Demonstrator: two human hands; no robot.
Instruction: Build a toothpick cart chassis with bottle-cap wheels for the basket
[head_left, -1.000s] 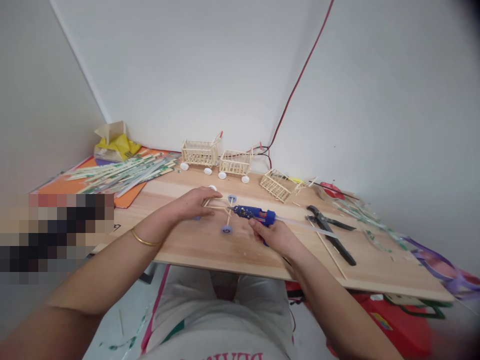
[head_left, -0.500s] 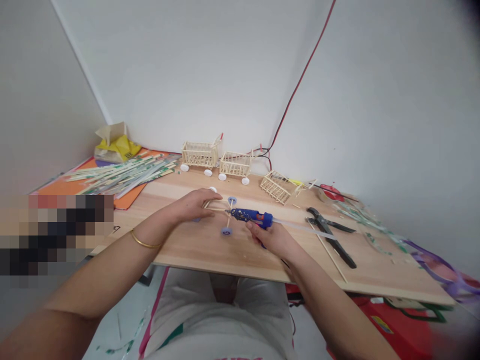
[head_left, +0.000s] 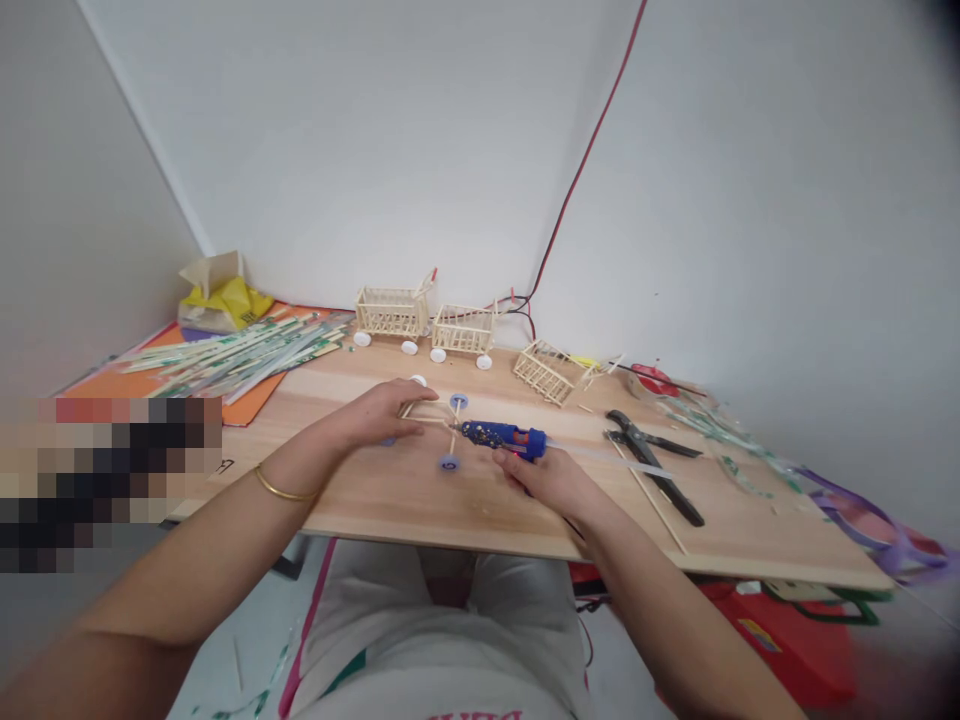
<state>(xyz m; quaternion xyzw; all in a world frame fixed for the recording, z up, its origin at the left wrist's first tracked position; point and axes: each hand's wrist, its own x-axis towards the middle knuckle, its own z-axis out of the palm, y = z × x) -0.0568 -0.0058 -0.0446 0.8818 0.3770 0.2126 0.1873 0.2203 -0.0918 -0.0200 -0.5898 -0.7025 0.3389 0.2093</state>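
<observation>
My left hand lies with its fingers pressed down on a small frame of thin wooden sticks on the wooden board. The frame has round blue wheels on a cross stick. My right hand grips a blue glue gun, whose nozzle points left and touches the frame near the cross stick. A clear glue stick juts out of the gun's back end to the right.
Two finished stick carts on white wheels stand at the board's far edge, a wheel-less basket beside them. Black pliers lie at the right. A heap of sticks and strips lies on orange paper at the left. A red wire runs up the wall.
The glue gun's nozzle has slid a little left along the frame. My left hand stays on the sticks. The view has shifted slightly.
</observation>
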